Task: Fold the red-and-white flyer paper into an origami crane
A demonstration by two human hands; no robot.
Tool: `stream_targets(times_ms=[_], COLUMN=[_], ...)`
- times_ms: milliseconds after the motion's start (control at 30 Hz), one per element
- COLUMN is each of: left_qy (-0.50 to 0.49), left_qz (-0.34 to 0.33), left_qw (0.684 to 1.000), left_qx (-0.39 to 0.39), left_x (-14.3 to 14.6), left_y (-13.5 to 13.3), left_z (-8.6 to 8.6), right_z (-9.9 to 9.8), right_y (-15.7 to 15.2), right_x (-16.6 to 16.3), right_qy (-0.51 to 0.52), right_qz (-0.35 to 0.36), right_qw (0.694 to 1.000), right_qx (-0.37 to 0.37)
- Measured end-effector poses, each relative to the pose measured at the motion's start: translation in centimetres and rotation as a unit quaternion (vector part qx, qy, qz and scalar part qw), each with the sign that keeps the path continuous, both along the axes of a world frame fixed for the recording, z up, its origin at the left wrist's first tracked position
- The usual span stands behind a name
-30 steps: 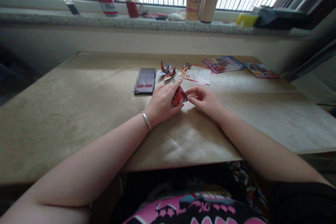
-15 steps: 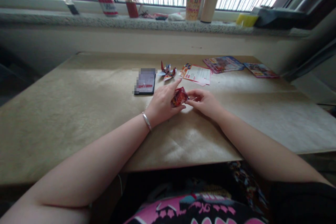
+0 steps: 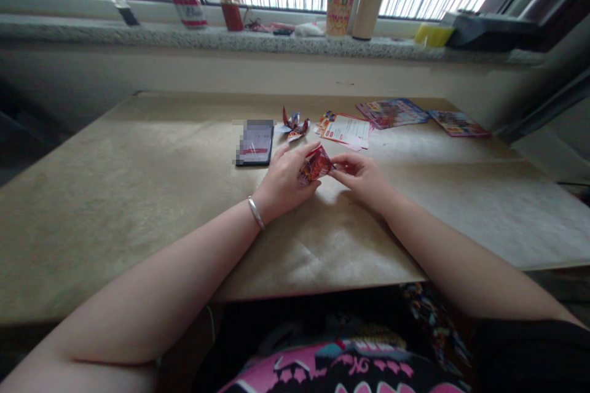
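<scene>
A small folded piece of red printed paper (image 3: 314,166) is held just above the brown paper-covered table (image 3: 138,196). My left hand (image 3: 283,183), with a silver bangle on the wrist, grips its left side with thumb and fingers. My right hand (image 3: 362,175) pinches its right edge. A finished folded paper figure (image 3: 294,124) in the same red print lies behind my hands. A dark phone (image 3: 255,142) lies flat to the left of that figure.
Printed leaflets (image 3: 346,130) and colourful booklets (image 3: 391,112) lie at the back right of the table. The stone windowsill (image 3: 230,38) holds a red packet, a printed cup (image 3: 340,1), a tall cylinder and small items. My lap is below the table edge.
Both hands have lifted the red paper slightly and turned it; the paper now shows a flatter face. Arms and everything else on the table stay put.
</scene>
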State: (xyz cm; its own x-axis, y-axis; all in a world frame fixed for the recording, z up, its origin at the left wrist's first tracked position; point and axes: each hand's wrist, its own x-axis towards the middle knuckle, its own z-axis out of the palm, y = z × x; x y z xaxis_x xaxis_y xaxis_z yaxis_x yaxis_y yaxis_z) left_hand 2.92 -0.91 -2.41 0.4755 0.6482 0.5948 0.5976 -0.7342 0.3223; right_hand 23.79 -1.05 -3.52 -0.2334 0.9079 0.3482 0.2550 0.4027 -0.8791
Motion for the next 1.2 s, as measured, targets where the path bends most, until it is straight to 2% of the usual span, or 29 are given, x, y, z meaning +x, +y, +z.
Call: stream_targets(times_ms=[367,633,767,867,1000,1200], left_qy=[-0.031,-0.06,-0.083,-0.107,-0.134,-0.145], left_qz=[0.004,-0.016,-0.014,-0.003,-0.024,-0.03], left_qw=[0.999,0.997,0.996,0.994,0.99,0.989], left_qx=[-0.02,-0.046,-0.028,0.0,0.025,0.003], left_x=[0.2,0.2,0.2,0.3,0.4,0.4], left_y=[0.3,0.1,-0.2,-0.4,-0.3,0.0], left_z=[-0.3,0.1,0.4,0.7,0.8,0.5], right_z=[0.4,1.3,1.5,1.7,2.2,2.2], right_y=[-0.3,-1.1,-1.4,-1.6,-1.7,-1.6], right_x=[-0.1,-0.5,-0.6,-0.5,-0.5,-0.5], right_qy=[-0.017,-0.057,-0.07,-0.084,-0.11,-0.133], right_qz=[-0.005,-0.015,-0.033,-0.054,-0.071,-0.078], right_qw=[0.998,0.992,0.988,0.982,0.967,0.951], right_qx=[0.06,0.114,0.131,0.162,0.218,0.269])
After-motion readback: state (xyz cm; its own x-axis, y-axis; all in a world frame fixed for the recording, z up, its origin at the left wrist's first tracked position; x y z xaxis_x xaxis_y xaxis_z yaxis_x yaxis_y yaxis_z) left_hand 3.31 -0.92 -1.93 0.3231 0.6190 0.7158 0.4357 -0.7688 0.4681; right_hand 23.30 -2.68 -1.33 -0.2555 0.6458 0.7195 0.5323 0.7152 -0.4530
